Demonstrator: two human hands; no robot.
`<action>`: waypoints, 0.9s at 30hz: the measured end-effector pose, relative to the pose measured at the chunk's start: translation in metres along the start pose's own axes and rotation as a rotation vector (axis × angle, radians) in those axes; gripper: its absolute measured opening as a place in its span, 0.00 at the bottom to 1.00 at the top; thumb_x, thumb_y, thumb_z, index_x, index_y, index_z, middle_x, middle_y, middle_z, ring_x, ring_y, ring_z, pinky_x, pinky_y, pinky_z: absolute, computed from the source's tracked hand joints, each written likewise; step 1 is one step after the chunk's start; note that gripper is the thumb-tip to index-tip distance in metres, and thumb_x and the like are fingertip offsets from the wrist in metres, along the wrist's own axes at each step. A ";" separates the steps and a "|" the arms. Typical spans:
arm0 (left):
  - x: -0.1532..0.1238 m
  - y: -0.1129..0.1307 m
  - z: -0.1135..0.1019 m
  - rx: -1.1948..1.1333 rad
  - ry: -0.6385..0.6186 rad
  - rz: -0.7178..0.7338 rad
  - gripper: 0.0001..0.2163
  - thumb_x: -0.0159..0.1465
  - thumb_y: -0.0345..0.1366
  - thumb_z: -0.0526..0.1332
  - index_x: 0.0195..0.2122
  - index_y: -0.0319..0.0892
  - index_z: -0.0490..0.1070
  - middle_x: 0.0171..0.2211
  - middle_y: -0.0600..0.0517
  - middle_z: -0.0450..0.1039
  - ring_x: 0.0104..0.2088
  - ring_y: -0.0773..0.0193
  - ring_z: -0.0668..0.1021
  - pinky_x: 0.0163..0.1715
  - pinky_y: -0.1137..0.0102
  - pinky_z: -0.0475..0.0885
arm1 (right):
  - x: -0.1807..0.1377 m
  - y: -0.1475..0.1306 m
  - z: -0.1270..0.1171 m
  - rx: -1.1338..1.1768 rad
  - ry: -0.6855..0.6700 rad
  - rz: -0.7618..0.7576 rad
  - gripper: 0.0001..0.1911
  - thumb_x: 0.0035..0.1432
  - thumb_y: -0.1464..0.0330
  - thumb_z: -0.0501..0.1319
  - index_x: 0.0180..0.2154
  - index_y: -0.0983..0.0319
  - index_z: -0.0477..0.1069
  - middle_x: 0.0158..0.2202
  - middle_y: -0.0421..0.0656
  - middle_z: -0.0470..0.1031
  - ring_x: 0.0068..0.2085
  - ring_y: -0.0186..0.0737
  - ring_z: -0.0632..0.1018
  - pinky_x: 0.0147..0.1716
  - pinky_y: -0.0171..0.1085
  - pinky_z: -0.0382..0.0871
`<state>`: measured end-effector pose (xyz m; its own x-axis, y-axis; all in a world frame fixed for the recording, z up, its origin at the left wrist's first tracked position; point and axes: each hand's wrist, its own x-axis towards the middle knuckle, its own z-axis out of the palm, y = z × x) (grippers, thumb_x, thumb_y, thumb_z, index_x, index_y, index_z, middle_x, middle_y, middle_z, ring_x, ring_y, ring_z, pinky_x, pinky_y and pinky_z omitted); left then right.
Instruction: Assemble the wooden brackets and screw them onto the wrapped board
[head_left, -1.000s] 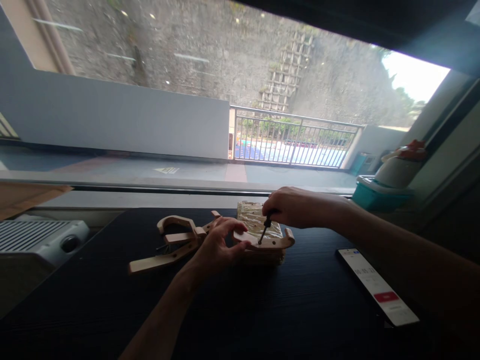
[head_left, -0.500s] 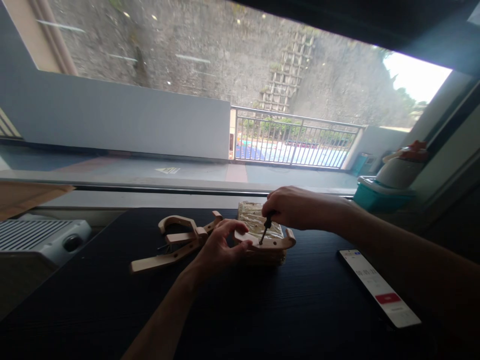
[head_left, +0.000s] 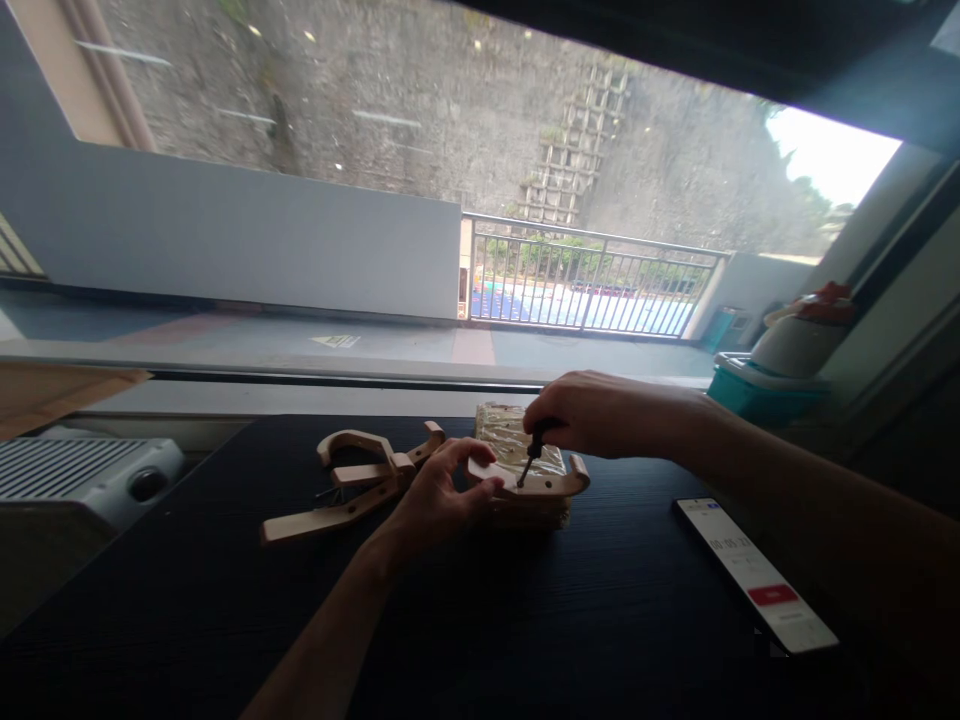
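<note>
A pale wooden hook (head_left: 559,485) with a curled right end rests on a block wrapped in clear plastic (head_left: 499,425). My left hand (head_left: 450,485) pinches the hook's left part between thumb and fingers. Above it, my right hand (head_left: 574,412) is closed round the dark handle of a screwdriver (head_left: 534,450). The screwdriver's shaft slants down, and its tip meets the hook near a hole; whether a screw sits there is too small to tell. Left of my left hand lie several more wooden hooks (head_left: 352,440), with small dark screws (head_left: 330,494) beside them.
A phone (head_left: 757,575) showing a timer lies on the dark table (head_left: 600,620) at the right. To the left stands a grey-white slatted appliance (head_left: 90,475) below a piece of cardboard (head_left: 67,395). A teal box (head_left: 769,390) is near the window at the right.
Almost nothing differs. My right hand and the screwdriver have shifted very slightly, with the tip staying on the hook. My left hand keeps its hold.
</note>
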<state>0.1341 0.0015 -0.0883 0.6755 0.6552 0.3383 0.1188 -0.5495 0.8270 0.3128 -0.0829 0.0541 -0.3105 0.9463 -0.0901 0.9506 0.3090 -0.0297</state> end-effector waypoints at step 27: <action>-0.002 0.001 0.002 -0.075 -0.015 -0.058 0.13 0.56 0.44 0.62 0.39 0.44 0.70 0.39 0.50 0.69 0.42 0.59 0.73 0.44 0.65 0.69 | 0.012 0.006 0.004 0.073 0.078 0.047 0.14 0.59 0.65 0.52 0.32 0.62 0.75 0.26 0.42 0.74 0.24 0.32 0.67 0.27 0.35 0.57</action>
<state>0.1348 -0.0010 -0.0893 0.6798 0.6766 0.2830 0.1034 -0.4704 0.8764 0.3152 -0.0704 0.0487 -0.2617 0.9650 -0.0150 0.9607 0.2589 -0.0997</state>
